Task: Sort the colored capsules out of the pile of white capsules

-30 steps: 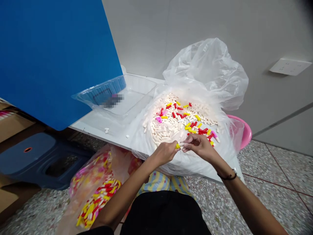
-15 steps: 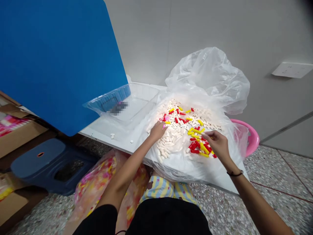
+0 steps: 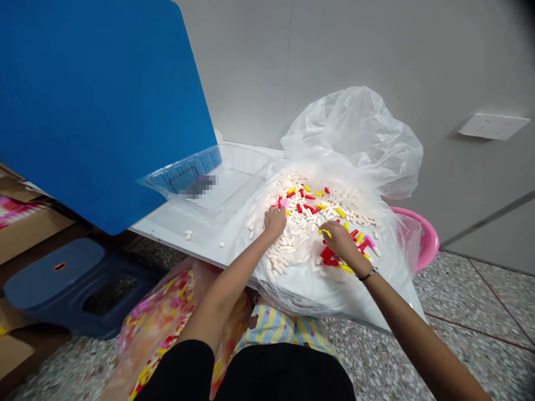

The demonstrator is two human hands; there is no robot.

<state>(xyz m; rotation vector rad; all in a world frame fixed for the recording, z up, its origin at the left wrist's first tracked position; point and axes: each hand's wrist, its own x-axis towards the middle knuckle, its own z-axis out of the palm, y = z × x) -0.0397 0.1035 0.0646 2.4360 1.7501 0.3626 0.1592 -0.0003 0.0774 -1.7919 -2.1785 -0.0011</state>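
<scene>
White capsule-shaped pieces (image 3: 279, 253) lie heaped on a clear plastic bag (image 3: 305, 287) spread over a white table. My left hand (image 3: 276, 221) reaches into the left side of the heap, fingers curled together beside a pink piece (image 3: 285, 204); what they pinch is hidden. My right hand (image 3: 339, 238) is closed on a yellow capsule piece (image 3: 325, 232) at its fingertips. Below it is a pile of red capsule pieces (image 3: 328, 254) and yellow ones, with a pink-and-white capsule (image 3: 371, 243) at its right. Several red and yellow pieces are scattered over the white heap.
Left of the heap stands a clear plastic tray (image 3: 234, 178). A blue board (image 3: 104, 111) rises beyond it. Under the table edge is a bag of coloured pieces (image 3: 167, 312), near a blue stool (image 3: 54, 273). A pink basin (image 3: 428, 239) is at the right.
My right hand has moved left over the coloured pile towards the white heap, with a yellow capsule piece in its fingers. My left hand has shifted slightly, its fingers more curled.
</scene>
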